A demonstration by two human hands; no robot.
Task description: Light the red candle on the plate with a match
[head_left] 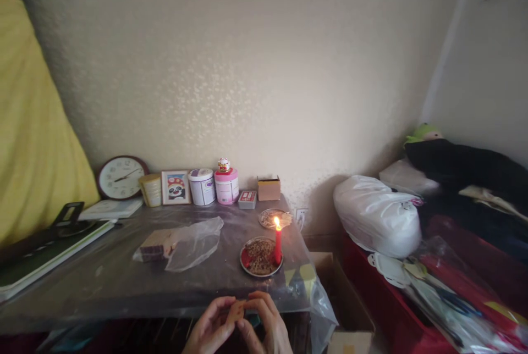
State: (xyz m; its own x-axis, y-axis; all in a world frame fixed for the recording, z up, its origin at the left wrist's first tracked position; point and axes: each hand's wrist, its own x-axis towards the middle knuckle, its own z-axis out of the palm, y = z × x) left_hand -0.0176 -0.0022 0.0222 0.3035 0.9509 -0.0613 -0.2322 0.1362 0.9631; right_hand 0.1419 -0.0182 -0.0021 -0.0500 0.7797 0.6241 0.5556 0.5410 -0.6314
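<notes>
Both hands are together at the bottom middle, just in front of the table edge. A small tan matchbox [236, 313] is held between them. My left hand [212, 324] pinches its left side between thumb and fingers. On its right side, the fingertips of my right hand [266, 321] close on it. Beyond the hands, a round metal plate [262, 275] carries dark brown bits over a red patch. A lit red candle [278, 247] stands upright at that plate's right side. Farther back, a second plate [264, 225] bears pale thin sticks.
A plastic-wrapped block [154, 245] lies left on the plastic-covered table [124, 282]. Along the wall stand a clock [122, 178], a framed picture [176, 188], tins [202, 188] and a small cardboard box [269, 189]. Rightward are an open carton [350, 299] and a white bag [375, 216].
</notes>
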